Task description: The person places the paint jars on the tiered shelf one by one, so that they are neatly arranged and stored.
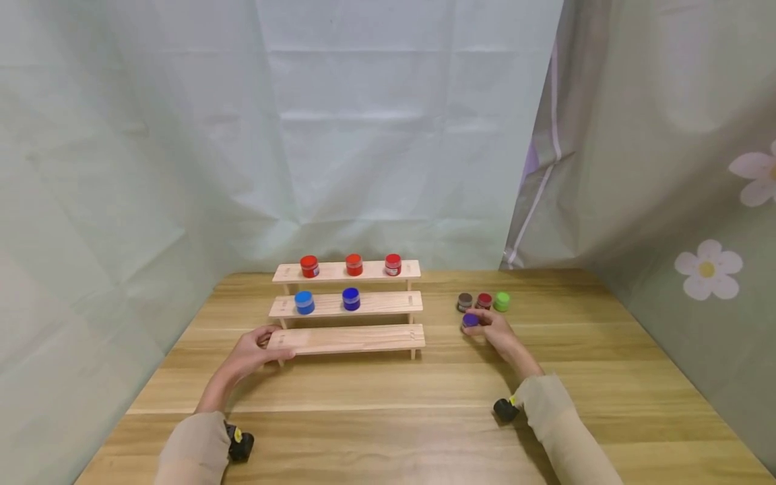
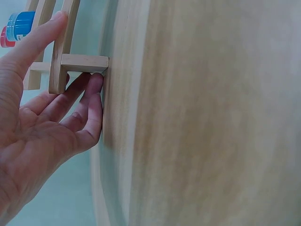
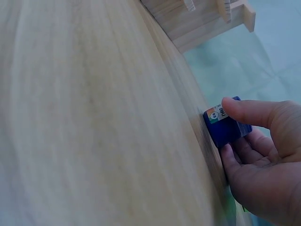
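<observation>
A three-tier wooden display stand (image 1: 345, 339) stands on the table. My left hand (image 1: 250, 353) holds the left end of its lowest board, thumb along the front edge and fingers behind, near the end leg (image 2: 84, 62). To the right of the stand, my right hand (image 1: 498, 331) pinches a small blue-purple paint jar (image 3: 227, 123) between thumb and fingers, low by the tabletop. Part of its label shows beside the thumb. On the middle tier sit a light blue jar (image 1: 304, 303) and a dark blue jar (image 1: 351, 299).
Three red jars, the middle one (image 1: 354, 265) among them, line the top tier. Just beyond my right hand stand a dark brown jar (image 1: 465, 302), a dark red jar (image 1: 483, 302) and a green jar (image 1: 502, 301). Pale cloth (image 1: 388, 135) hangs behind the table.
</observation>
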The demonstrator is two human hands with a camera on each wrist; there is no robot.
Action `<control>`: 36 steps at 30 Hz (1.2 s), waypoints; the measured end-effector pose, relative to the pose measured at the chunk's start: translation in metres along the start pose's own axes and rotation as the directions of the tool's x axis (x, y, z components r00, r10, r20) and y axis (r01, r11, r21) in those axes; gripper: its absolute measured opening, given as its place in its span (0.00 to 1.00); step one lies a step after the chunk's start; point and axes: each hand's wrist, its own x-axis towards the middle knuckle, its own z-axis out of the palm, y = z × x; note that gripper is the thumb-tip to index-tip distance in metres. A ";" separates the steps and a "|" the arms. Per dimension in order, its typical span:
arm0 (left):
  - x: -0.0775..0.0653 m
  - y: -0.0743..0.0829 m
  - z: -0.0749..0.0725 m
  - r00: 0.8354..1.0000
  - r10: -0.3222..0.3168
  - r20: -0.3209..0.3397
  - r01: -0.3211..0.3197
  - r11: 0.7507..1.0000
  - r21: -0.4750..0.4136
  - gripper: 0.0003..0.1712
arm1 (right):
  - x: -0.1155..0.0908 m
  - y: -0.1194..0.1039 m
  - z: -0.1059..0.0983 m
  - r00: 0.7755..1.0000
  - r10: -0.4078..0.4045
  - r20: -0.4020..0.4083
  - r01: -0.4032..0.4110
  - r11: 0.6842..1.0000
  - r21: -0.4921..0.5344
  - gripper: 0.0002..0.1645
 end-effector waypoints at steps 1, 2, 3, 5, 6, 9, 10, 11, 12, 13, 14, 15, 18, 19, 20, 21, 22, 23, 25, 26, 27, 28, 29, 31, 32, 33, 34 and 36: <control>0.000 0.000 0.000 1.000 -0.001 -0.001 0.001 1.000 -0.002 0.44 | 0.000 0.000 0.000 1.000 -0.002 -0.002 0.002 1.000 -0.003 0.32; 0.001 0.000 0.000 1.000 0.001 -0.001 -0.001 1.000 -0.004 0.45 | 0.000 0.000 0.000 1.000 -0.003 -0.003 0.003 1.000 -0.005 0.32; 0.001 0.000 0.000 1.000 0.004 0.003 -0.004 1.000 -0.006 0.45 | 0.000 -0.001 0.000 1.000 -0.003 -0.006 0.003 1.000 -0.005 0.32; 0.001 -0.001 -0.001 1.000 0.004 0.010 -0.004 1.000 -0.007 0.45 | 0.000 -0.001 0.000 1.000 -0.002 -0.008 0.002 1.000 -0.008 0.32; 0.001 0.000 -0.001 1.000 0.004 0.012 -0.004 1.000 -0.009 0.46 | 0.000 -0.001 -0.001 1.000 -0.002 -0.009 0.002 1.000 -0.011 0.32; 0.001 0.000 -0.001 1.000 0.000 0.020 0.000 1.000 -0.014 0.47 | 0.000 -0.002 -0.001 1.000 0.004 -0.015 -0.004 1.000 -0.015 0.32; 0.001 0.000 -0.001 1.000 -0.005 0.021 0.005 1.000 -0.015 0.47 | 0.000 -0.003 -0.001 1.000 0.006 -0.015 -0.006 1.000 -0.020 0.33; 0.001 0.000 -0.001 1.000 -0.009 0.021 0.010 1.000 -0.017 0.48 | 0.000 -0.005 -0.001 1.000 0.007 -0.014 -0.008 1.000 -0.027 0.33; 0.000 0.001 -0.001 1.000 -0.011 0.023 0.011 1.000 -0.021 0.48 | 0.000 -0.007 -0.001 1.000 0.010 -0.015 -0.011 0.999 -0.032 0.33; 0.000 0.001 -0.001 1.000 -0.014 0.024 0.015 1.000 -0.024 0.48 | -0.001 -0.010 -0.001 1.000 0.011 -0.014 -0.012 0.999 -0.039 0.33; 0.000 0.001 -0.001 1.000 -0.015 0.025 0.015 1.000 -0.024 0.48 | -0.001 -0.013 0.000 1.000 0.010 -0.010 -0.011 0.999 -0.039 0.34; 0.000 0.002 -0.001 1.000 -0.016 0.025 0.017 1.000 -0.026 0.48 | -0.002 -0.017 0.000 1.000 0.002 -0.007 -0.002 0.999 -0.046 0.34; -0.001 0.003 -0.002 1.000 -0.010 0.027 0.010 1.000 -0.028 0.48 | -0.005 -0.033 0.003 1.000 -0.030 0.003 0.030 0.999 -0.033 0.35; -0.001 0.003 -0.002 1.000 -0.009 0.026 0.010 1.000 -0.029 0.47 | -0.006 -0.038 0.004 0.999 -0.047 0.010 0.048 0.998 -0.034 0.35; -0.001 0.003 -0.001 1.000 -0.009 0.025 0.010 1.000 -0.030 0.47 | -0.008 -0.044 0.006 0.998 -0.059 0.014 0.059 0.998 -0.024 0.35; -0.001 0.003 -0.001 1.000 -0.009 0.025 0.010 0.999 -0.030 0.47 | -0.009 -0.050 0.007 0.997 -0.071 0.018 0.071 0.997 -0.022 0.35; 0.000 0.003 -0.001 1.000 -0.009 0.024 0.010 0.999 -0.030 0.47 | -0.010 -0.055 0.009 0.997 -0.076 0.019 0.077 0.997 -0.014 0.34; 0.000 0.003 -0.001 1.000 -0.010 0.022 0.011 1.000 -0.029 0.47 | -0.012 -0.061 0.011 0.996 -0.085 0.021 0.086 0.996 -0.013 0.34; 0.001 0.002 0.000 1.000 -0.015 0.018 0.015 0.999 -0.032 0.46 | -0.014 -0.072 0.015 0.995 -0.099 0.027 0.099 0.995 -0.002 0.34; 0.001 0.002 -0.001 1.000 -0.017 0.017 0.017 0.999 -0.030 0.46 | -0.015 -0.077 0.017 0.995 -0.101 0.027 0.101 0.995 0.005 0.34; 0.001 0.002 -0.001 1.000 -0.014 0.019 0.014 1.000 -0.027 0.47 | -0.016 -0.082 0.020 0.993 -0.111 0.032 0.111 0.994 0.004 0.34; 0.001 0.003 -0.001 1.000 -0.014 0.018 0.014 1.000 -0.028 0.47 | -0.016 -0.087 0.023 0.992 -0.120 0.033 0.119 0.993 0.008 0.34; 0.001 0.003 -0.001 1.000 -0.011 0.019 0.012 1.000 -0.027 0.47 | -0.016 -0.091 0.026 0.991 -0.131 0.038 0.131 0.991 0.010 0.34; 0.000 0.003 -0.001 1.000 -0.004 0.021 0.005 1.000 -0.024 0.47 | -0.015 -0.099 0.033 0.987 -0.150 0.047 0.150 0.989 0.011 0.34; -0.001 0.003 -0.002 1.000 0.000 0.022 0.001 1.000 -0.021 0.46 | -0.013 -0.102 0.036 0.986 -0.160 0.053 0.159 0.987 0.012 0.33; -0.001 0.003 -0.002 1.000 0.003 0.024 -0.003 1.000 -0.020 0.46 | -0.012 -0.105 0.040 0.983 -0.172 0.059 0.172 0.985 0.011 0.33; -0.001 0.003 -0.002 1.000 0.001 0.021 0.000 1.000 -0.018 0.46 | -0.011 -0.108 0.044 0.982 -0.177 0.063 0.176 0.984 0.016 0.33; 0.000 0.003 -0.002 1.000 0.001 0.024 0.000 1.000 -0.019 0.46 | -0.008 -0.112 0.052 0.981 -0.181 0.072 0.180 0.983 0.023 0.32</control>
